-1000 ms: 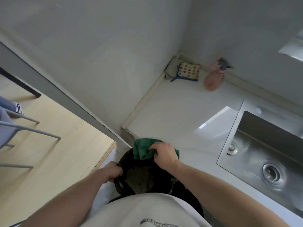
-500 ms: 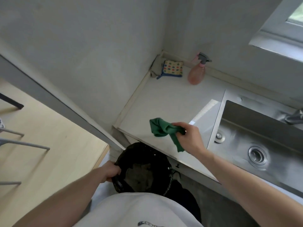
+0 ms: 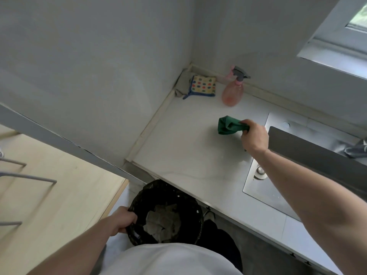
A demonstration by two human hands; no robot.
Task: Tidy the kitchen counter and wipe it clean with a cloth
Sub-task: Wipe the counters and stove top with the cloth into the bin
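My right hand point(image 3: 254, 136) grips a bunched green cloth point(image 3: 228, 125) over the white counter point(image 3: 184, 147), near the sink's left edge. Whether the cloth touches the counter is unclear. Below the counter's front edge, my left hand point(image 3: 123, 220) holds the rim of a black bin point(image 3: 139, 199) lined with a dark bag; crumpled paper lies inside it.
A pink spray bottle point(image 3: 233, 92) and a dotted sponge cloth point(image 3: 203, 85) on a grey rag sit in the counter's back corner. A steel sink point(image 3: 309, 155) lies to the right. Wooden flooring and grey chair legs point(image 3: 25, 175) are at the left.
My right hand has carried the green cloth from the bin's rim up and across the counter toward the back right. The left hand has stayed on the bin's rim.
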